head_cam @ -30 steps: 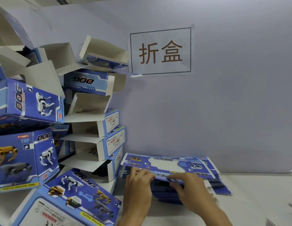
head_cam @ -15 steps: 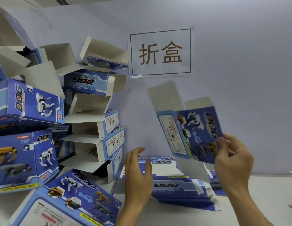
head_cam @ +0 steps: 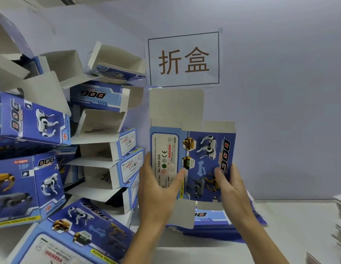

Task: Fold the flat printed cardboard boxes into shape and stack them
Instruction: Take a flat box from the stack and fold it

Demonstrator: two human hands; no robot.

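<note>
I hold a flat blue printed cardboard box (head_cam: 202, 159) upright in front of the wall, its grey flaps sticking up and down. My left hand (head_cam: 158, 191) grips its left edge, thumb across the white warning panel. My right hand (head_cam: 231, 189) grips its right edge, thumb on the "DOG" print. Below them a stack of flat blue boxes (head_cam: 219, 223) lies on the white table (head_cam: 291, 225). A leaning pile of folded boxes (head_cam: 106, 141) with open flaps fills the left side.
More folded blue boxes (head_cam: 26, 183) stand at the far left, and one (head_cam: 76, 233) lies in the near left corner. A paper sign (head_cam: 184, 59) with brown characters hangs on the wall. White sheet stacks (head_cam: 340, 212) sit at the right edge.
My right hand lifted one flat box off the stack and swung it upright. My left hand rose from the stack and took its left edge, so both hands hold it now.
</note>
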